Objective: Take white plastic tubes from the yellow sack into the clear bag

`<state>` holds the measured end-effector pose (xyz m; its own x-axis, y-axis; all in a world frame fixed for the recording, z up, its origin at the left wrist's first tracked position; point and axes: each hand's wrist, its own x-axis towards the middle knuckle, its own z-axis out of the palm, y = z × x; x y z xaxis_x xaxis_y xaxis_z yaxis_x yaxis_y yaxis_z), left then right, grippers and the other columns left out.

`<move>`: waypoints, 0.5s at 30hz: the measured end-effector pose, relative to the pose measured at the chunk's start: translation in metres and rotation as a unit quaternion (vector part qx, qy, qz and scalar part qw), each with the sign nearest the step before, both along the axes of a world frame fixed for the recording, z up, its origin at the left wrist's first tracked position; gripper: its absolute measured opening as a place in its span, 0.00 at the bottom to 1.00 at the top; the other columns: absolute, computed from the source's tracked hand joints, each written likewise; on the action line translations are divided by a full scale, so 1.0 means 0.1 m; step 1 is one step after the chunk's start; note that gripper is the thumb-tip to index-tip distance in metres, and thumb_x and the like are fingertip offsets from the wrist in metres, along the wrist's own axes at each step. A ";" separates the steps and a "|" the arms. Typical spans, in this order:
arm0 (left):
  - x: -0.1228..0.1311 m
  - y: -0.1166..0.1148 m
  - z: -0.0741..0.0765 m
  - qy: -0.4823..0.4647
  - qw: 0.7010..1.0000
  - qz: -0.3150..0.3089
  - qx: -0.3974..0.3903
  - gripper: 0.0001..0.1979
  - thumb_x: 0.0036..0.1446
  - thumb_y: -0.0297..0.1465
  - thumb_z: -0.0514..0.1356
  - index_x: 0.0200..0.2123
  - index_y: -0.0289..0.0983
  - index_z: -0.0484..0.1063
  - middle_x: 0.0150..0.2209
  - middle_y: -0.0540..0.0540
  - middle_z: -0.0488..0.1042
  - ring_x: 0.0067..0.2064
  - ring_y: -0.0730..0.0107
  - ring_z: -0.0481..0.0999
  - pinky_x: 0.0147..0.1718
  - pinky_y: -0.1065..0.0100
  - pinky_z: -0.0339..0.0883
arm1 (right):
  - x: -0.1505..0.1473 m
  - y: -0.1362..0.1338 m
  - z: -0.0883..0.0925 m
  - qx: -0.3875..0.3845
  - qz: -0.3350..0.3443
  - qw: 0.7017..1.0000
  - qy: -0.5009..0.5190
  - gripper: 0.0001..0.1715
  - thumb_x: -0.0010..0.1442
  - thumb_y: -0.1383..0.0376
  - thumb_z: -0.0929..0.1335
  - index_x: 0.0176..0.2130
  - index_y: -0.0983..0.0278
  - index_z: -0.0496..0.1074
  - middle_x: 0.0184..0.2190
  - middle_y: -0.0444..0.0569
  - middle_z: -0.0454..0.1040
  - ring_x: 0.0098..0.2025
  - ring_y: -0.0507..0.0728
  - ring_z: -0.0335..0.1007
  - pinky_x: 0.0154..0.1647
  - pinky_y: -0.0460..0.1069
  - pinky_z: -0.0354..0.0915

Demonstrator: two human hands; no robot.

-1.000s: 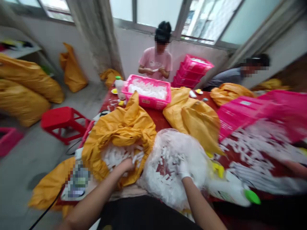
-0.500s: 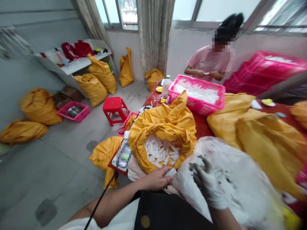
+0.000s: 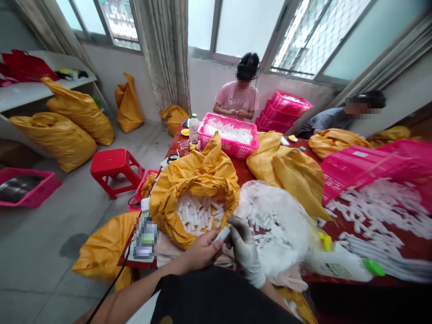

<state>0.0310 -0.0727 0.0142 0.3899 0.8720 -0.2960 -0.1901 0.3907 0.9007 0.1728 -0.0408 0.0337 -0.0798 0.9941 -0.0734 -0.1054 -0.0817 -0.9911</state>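
My bare left hand (image 3: 202, 249) pinches a small white plastic piece (image 3: 222, 234) in front of an open yellow sack (image 3: 195, 180) filled with many such white pieces. My right hand (image 3: 243, 245), in a white glove, has curled fingers touching the same piece from the right. Just beyond it lies a clear plastic bag (image 3: 280, 225) holding more white pieces on the red table (image 3: 337, 227).
Loose white pieces (image 3: 378, 211) cover the table's right side beside a tipped pink crate (image 3: 357, 168). A white bottle (image 3: 340, 265) lies near the front edge. Two people sit at the far side by a pink basket (image 3: 229, 135). A red stool (image 3: 114, 166) and yellow sacks stand left.
My left hand came out of the yellow sack with a white piece. My gloved right hand left the clear bag and met it. The view swung left, then back.
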 end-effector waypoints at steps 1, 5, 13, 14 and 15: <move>-0.01 0.01 0.01 0.008 1.000 -0.007 0.002 0.26 0.53 0.54 0.55 0.39 0.36 0.66 0.19 0.57 0.60 0.20 0.78 0.56 0.19 0.74 0.49 | 0.02 -0.01 -0.01 0.004 -0.019 1.000 0.014 0.16 0.54 0.54 0.70 0.41 0.60 0.71 0.37 0.46 0.74 0.21 0.46 0.61 0.20 0.44 0.61; -0.03 0.05 0.07 0.039 0.999 0.011 0.031 0.24 0.51 0.52 0.59 0.37 0.36 0.68 0.23 0.54 0.64 0.24 0.76 0.62 0.22 0.74 0.53 | 0.04 0.01 -0.03 -0.011 0.008 0.999 0.030 0.16 0.46 0.58 0.75 0.35 0.60 0.75 0.33 0.46 0.75 0.28 0.50 0.67 0.26 0.45 0.65; 0.18 0.14 0.08 -0.144 0.981 -0.101 -0.076 0.29 0.42 0.59 0.60 0.25 0.37 0.62 0.16 0.58 0.56 0.16 0.82 0.54 0.19 0.73 0.50 | 0.04 -0.05 -0.08 -0.052 0.011 0.995 0.079 0.18 0.46 0.53 0.74 0.35 0.59 0.76 0.37 0.47 0.78 0.40 0.55 0.73 0.45 0.50 0.67; 0.23 0.17 0.05 -0.141 0.981 -0.111 -0.074 0.30 0.38 0.60 0.62 0.22 0.37 0.62 0.16 0.57 0.57 0.18 0.80 0.58 0.21 0.72 0.54 | 0.06 -0.07 -0.11 -0.058 0.024 0.994 0.085 0.19 0.46 0.52 0.74 0.36 0.59 0.75 0.38 0.48 0.78 0.41 0.56 0.73 0.46 0.51 0.67; 0.27 0.20 0.01 -0.133 0.980 -0.132 -0.071 0.31 0.34 0.59 0.64 0.21 0.37 0.63 0.17 0.55 0.60 0.21 0.77 0.62 0.25 0.71 0.58 | 0.10 -0.08 -0.17 -0.073 0.022 0.992 0.097 0.20 0.45 0.53 0.75 0.37 0.59 0.73 0.38 0.48 0.77 0.41 0.57 0.74 0.46 0.52 0.68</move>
